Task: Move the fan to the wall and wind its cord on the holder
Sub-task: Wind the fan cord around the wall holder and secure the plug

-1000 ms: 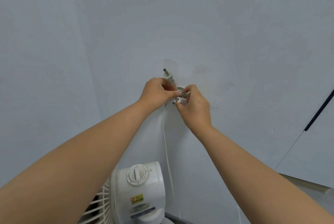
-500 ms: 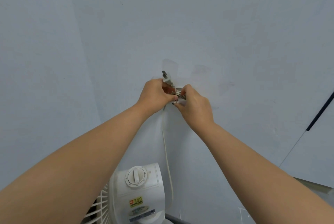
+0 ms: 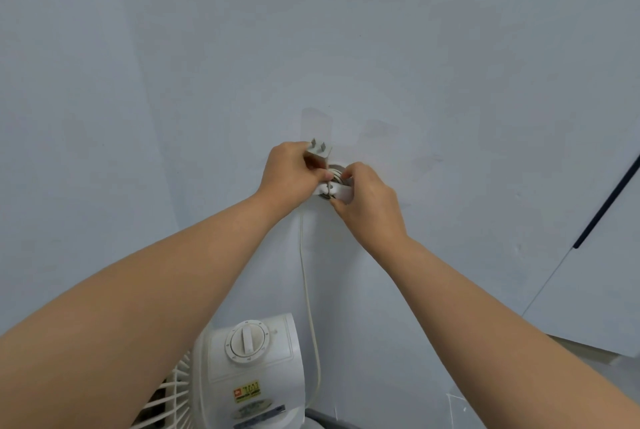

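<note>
1. I see one white fan [image 3: 258,373] at the bottom edge, left of centre, standing upright just beside the wall [image 3: 450,47]. Its single dial [image 3: 246,342] faces up at me, and its grille [image 3: 173,394] shows to the left.
2. My left hand [image 3: 291,175] is up at the wall above the fan. Its fingers are curled round the plug [image 3: 318,153], gripping it.
3. There is one cord [image 3: 307,290]. Its loose stretch runs nearly straight up and down the wall, from behind the fan's right side to just under my two hands.
4. The one plug sticks out at the top of my left fist, with its two prongs [image 3: 318,145] pointing up and slightly away from me.
5. One round holder [image 3: 335,175] sits on the wall between my hands, just right of the plug. Several turns of cord lie wound on it; I cannot count them.
6. My right hand [image 3: 369,201] closes thumb and fingers on the holder's white front piece, pinching it. It nearly touches my left hand.
7. One dark strip [image 3: 606,203] slants across the far right.
</note>
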